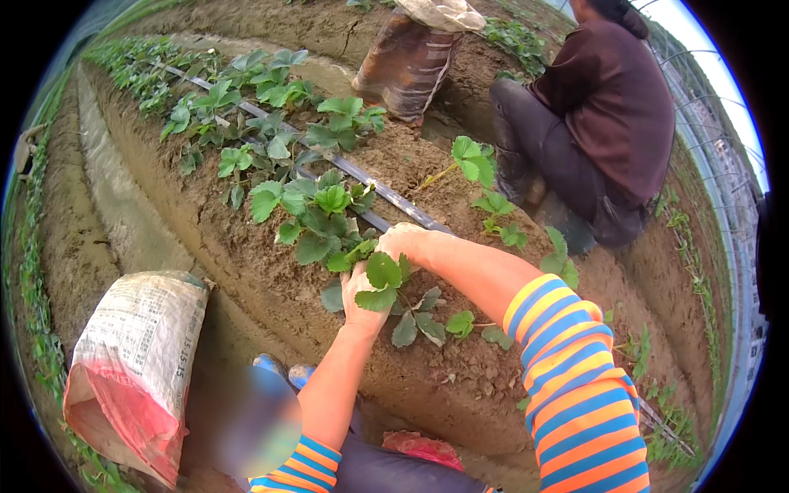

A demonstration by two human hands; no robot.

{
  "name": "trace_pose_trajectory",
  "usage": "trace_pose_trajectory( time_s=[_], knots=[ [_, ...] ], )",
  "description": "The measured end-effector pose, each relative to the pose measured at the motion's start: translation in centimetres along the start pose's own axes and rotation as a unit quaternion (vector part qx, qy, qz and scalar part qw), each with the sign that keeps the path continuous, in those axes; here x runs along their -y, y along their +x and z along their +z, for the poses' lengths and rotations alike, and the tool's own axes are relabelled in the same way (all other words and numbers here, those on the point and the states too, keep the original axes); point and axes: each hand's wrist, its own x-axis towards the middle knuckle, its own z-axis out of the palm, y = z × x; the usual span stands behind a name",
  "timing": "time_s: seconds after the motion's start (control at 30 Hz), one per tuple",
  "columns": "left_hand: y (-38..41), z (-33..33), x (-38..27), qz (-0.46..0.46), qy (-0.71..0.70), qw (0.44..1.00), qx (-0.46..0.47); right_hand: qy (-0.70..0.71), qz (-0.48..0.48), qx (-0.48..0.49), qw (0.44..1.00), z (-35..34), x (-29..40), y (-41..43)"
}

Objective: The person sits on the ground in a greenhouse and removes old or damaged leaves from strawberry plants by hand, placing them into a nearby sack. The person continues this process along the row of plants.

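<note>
My left hand (365, 296) and my right hand (400, 241) are close together among the leaves of a strawberry plant (327, 228) on a raised soil bed. A strawberry leaf (383, 271) covers part of my left hand. The fingers of both hands are largely hidden by leaves and stems, so what they grip cannot be told. A black drip irrigation tube (388, 196) runs along the bed and passes behind my right hand. More strawberry leaves (416, 323) lie just below my hands.
A co-worker (616, 111) squats across the bed at the upper right, near an upright sack (407, 65). A white and red woven sack (138, 345) with printed writing lies in the furrow (142, 215) at left. Red plastic (425, 448) lies by my legs.
</note>
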Motion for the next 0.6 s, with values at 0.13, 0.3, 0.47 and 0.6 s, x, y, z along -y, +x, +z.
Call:
trace_pose_trajectory(
  time_s=[0.13, 0.3, 0.47, 0.6],
  knots=[
    [-0.5, -0.7, 0.9, 0.015, -0.011, 1.0, 0.019, 0.049, 0.062, -0.123, 0.989, 3.2, 0.8, -2.5],
    [-0.1, -0.6, 0.3, 0.004, 0.005, 1.0, 0.02, 0.015, 0.031, -0.039, 0.999, 0.3, 0.9, -1.4],
    [0.1, 0.0, 0.1, 0.03, 0.027, 0.999, -0.024, -0.01, 0.071, -0.036, 0.997, -3.9, -0.8, 0.5],
    [-0.1, 0.2, 0.9, 0.003, 0.054, 0.999, 0.005, 0.05, 0.148, -0.24, 0.958, -10.8, -4.7, -2.6]
  ],
)
